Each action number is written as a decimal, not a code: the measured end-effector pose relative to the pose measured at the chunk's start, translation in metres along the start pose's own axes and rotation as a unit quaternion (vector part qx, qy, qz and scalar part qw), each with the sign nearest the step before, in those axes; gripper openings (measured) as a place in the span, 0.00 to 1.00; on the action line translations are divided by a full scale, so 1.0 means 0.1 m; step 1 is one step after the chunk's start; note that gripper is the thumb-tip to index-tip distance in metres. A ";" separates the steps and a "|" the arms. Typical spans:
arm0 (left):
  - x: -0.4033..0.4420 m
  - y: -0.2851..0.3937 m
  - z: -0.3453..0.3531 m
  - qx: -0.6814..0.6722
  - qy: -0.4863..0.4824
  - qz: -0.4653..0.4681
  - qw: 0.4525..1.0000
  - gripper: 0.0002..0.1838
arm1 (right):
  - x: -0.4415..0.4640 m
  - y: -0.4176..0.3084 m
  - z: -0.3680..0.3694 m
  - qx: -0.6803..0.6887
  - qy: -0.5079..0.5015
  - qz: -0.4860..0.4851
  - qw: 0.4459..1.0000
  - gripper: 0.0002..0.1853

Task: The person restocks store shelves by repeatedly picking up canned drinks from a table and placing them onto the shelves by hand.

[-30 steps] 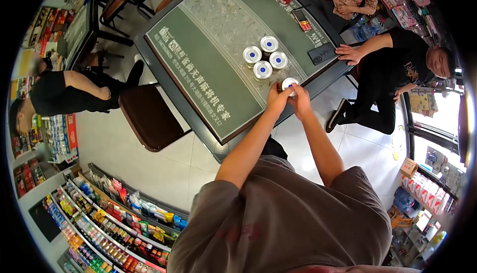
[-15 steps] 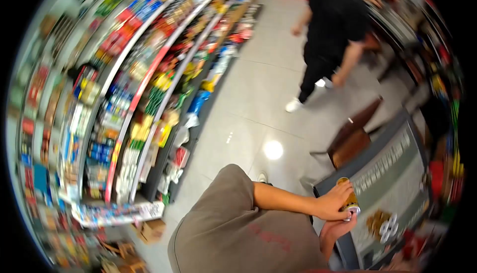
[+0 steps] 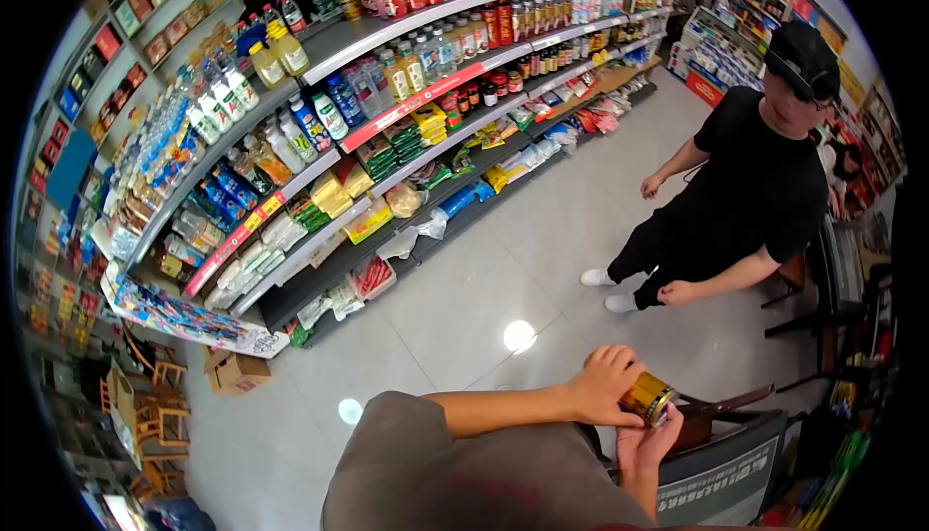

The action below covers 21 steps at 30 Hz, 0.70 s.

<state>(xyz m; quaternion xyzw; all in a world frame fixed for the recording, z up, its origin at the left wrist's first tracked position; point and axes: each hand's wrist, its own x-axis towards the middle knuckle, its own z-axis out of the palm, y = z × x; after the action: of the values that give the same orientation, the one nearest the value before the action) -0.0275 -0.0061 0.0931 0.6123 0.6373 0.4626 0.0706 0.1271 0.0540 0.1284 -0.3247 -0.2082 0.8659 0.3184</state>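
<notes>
A golden can (image 3: 646, 398) is tilted on its side, with its silver-rimmed end towards the right. My left hand (image 3: 608, 386) is wrapped round the body of the can from above and left. Below the rimmed end, my right hand (image 3: 646, 441) has its fingers against the rim; part of its grip is hidden by the can. Both hands are just above the near edge of the dark-framed table (image 3: 716, 487), of which only a corner shows.
Curved shelves (image 3: 426, 96) of bottles and packets run across the left and top. A person in black (image 3: 745, 192) stands on the tiled floor at the right, near a brown chair (image 3: 726, 405). A cardboard box (image 3: 235, 369) lies at the lower left.
The view has swung from the table to the shelves. The can that was upright at the table is now tilted between both hands. The person in black faces this way.
</notes>
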 end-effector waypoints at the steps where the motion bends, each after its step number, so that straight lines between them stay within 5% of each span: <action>1: 0.04 -0.09 -0.10 0.003 -0.007 -0.016 1.000 0.47 | 0.11 0.00 0.06 -0.013 -0.018 0.031 0.999 0.31; 11: 0.08 -0.78 -0.64 0.063 0.080 -0.122 0.987 0.45 | 1.30 0.04 0.72 -0.182 -0.206 0.255 0.927 0.34; 21: -0.01 -1.77 -1.83 0.109 0.340 -0.199 0.913 0.43 | 2.48 0.95 2.14 -0.390 -0.448 0.258 0.762 0.32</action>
<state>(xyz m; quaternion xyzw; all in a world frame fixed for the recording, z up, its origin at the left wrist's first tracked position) -0.2737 -0.0681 0.0759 0.2821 0.7778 0.5471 -0.1269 -0.2067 0.1243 0.1183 -0.0377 -0.5551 0.8064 -0.2002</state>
